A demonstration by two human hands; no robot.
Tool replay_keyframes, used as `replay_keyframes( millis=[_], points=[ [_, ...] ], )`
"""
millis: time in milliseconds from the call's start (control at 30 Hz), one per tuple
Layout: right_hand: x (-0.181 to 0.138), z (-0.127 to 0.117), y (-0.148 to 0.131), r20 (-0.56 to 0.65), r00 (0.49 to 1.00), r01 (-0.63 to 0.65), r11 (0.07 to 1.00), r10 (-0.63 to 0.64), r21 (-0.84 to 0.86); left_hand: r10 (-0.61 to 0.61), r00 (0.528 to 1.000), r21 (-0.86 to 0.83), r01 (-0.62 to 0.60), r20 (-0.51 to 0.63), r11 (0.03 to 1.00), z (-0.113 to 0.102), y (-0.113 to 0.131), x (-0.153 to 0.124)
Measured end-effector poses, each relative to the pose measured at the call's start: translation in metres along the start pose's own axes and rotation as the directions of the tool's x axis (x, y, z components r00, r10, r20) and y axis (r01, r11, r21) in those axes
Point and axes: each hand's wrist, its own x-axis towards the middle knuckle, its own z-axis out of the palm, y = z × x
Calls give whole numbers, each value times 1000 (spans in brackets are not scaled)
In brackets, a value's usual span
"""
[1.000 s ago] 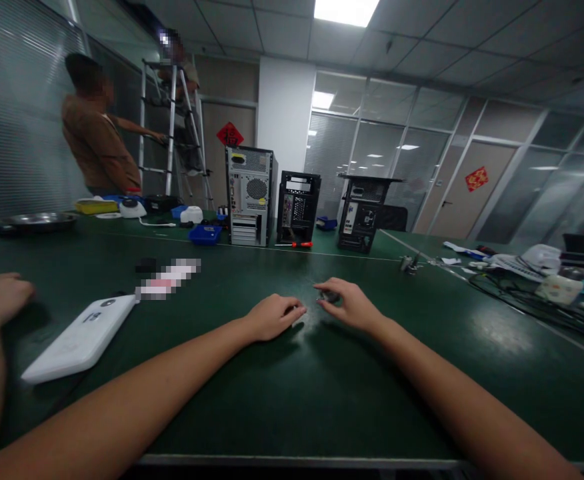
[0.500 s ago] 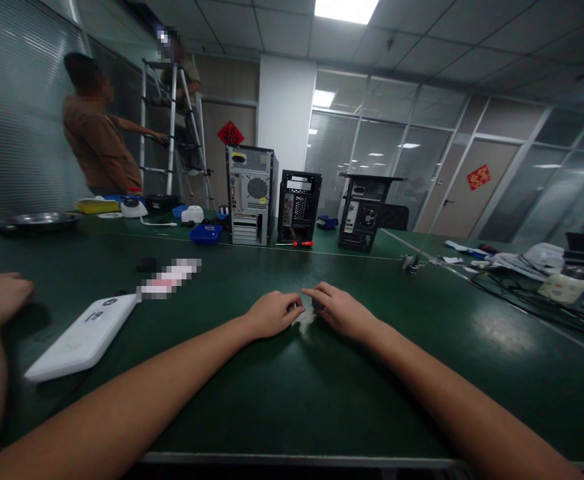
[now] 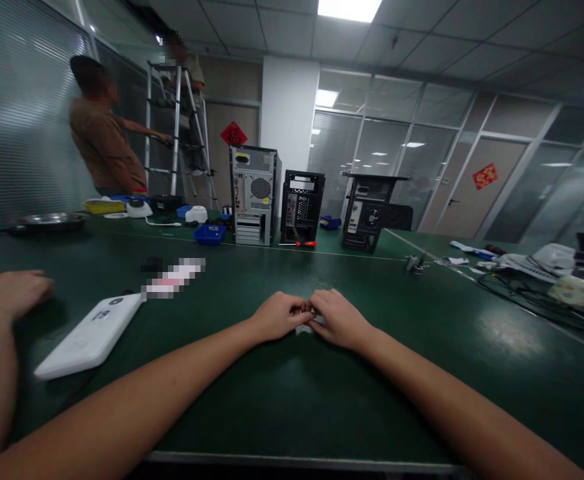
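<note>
My left hand (image 3: pixel 277 315) and my right hand (image 3: pixel 339 318) rest on the green table (image 3: pixel 292 400), fingertips meeting in the middle. Both hands are curled into a pinch around a small dark object (image 3: pixel 307 308) that is too small to name. Both forearms stretch across the table toward me. A white flat device (image 3: pixel 92 335) lies to the left of my left arm.
Another person's hand (image 3: pixel 9 291) rests on the table at far left. Three computer cases (image 3: pixel 253 195) stand at the back with a red screwdriver (image 3: pixel 299 244) and a blue bin (image 3: pixel 209 233). Cables and clutter (image 3: pixel 537 280) lie at right. Two people stand by a ladder (image 3: pixel 175 127).
My right hand slid left and nearer with the small item until its fingertips met my left hand. The camera shifted slightly.
</note>
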Motion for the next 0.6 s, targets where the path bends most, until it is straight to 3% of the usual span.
replay_keyframes(
  millis=[233,400,467,600],
  points=[
    [1,5,15,-43,998,-52,998,51,-30,-7,999,-3,7,-35,1000,-1,-3,1],
    [-18,-1,81,-89,953,-290,957,290,12,-61,997,37,63,-49,997,-6,-8,1],
    [-35,-2,120,-92,889,-446,894,448,39,-76,996,40,78,-43,996,-8,-10,1],
    [-79,-4,188,-83,670,-730,675,738,104,-97,995,42,99,-36,994,-10,-12,2]
  ],
)
